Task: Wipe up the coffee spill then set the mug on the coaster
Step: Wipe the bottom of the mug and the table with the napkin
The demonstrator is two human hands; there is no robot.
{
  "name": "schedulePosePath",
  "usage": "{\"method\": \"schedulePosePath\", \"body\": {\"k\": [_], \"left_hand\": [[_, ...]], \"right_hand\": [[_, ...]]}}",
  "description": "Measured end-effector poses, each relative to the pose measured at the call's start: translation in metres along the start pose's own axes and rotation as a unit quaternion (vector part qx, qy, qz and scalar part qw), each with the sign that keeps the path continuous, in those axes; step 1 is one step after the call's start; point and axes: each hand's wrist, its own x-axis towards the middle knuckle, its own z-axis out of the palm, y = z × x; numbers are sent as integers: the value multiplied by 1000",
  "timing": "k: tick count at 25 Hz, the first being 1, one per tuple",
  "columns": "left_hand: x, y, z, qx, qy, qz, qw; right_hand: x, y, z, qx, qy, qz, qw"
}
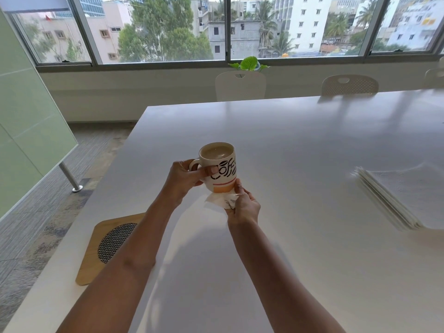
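Cream ceramic mug with black lettering and orange bands is held lifted over the white table, roughly mid-table on the near side, upright or slightly tilted. It is filled with milky coffee close to the rim.

Left hand is closed on the mug: fingers are hooked at the handle, thumb is pressed across the mug's side. Right hand is closed around a crumpled white paper napkin, which is pressed against the mug's bottom edge; a fingertip is touching the lower orange band. Whether the napkin also touches the table cannot be told.

No spill is visible on the table surface from this view.

Square light-wood coaster with rounded corners and a black-and-white woven round insert is seen at the table's near-left edge, partly covered by the left forearm, well apart from the mug.

A stack of white paper napkins lies at the right side of the table. Two white chairs are placed at the far edge, below a wide window; a green plant sits on the sill.
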Motion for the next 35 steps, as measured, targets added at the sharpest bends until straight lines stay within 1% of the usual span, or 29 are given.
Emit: {"method": "schedulePosePath", "body": {"k": [5, 7, 11, 13, 16, 17, 19, 22, 24, 26, 28, 29, 30, 31, 32, 34, 35], "left_hand": [[1, -1, -4, -6, 7, 1, 1000], [2, 0, -5, -7, 10, 3, 1000], [3, 3, -4, -4, 7, 8, 1000], [5, 4, -4, -3, 9, 8, 1000], [8, 6, -8, -4, 14, 9, 1000], [9, 6, -10, -2, 16, 10, 1000], [10, 6, -12, 3, 17, 13, 1000], [11, 3, -16, 7, 24, 14, 1000], [12, 1, -21, 6, 29, 11, 1000], [13, -3, -25, 4, 30, 7, 1000], [14, -8, -29, 10, 36, 0, 999], [14, -11, -31, 14, 39, -4, 999], [15, -14, -32, 15, 40, -8, 999], [16, -17, -33, 13, 40, -12, 999], [16, -20, -34, 10, 39, -17, 999], [17, -26, -34, 4, 39, -27, 999], [18, -29, -34, 0, 39, -31, 999]], "right_hand": [[0, 0, -1, 23, -43, 37, 998], [-1, 0, 0, 2, -47, 39, 998], [-9, 10, 1, -56, -42, 13, 997], [-14, 16, 1, -64, -47, 22, 997], [-21, 22, 2, -51, -93, 55, 993], [-25, 23, 3, -64, -118, 62, 989], [-31, 26, 2, -133, -178, 73, 972], [-37, 19, -2, -271, -281, 85, 917], [-32, 1, -6, -327, -314, 67, 889], [-23, -28, -9, -367, -311, 16, 877], [-10, -58, -12, -426, -264, -59, 863], [-2, -69, -11, -466, -232, -97, 848], [6, -78, -11, -509, -203, -135, 826], [13, -82, -10, -552, -180, -175, 795], [20, -82, -8, -595, -163, -218, 756], [30, -75, -6, -669, -147, -299, 665], [34, -70, -5, -690, -149, -323, 630]]}}
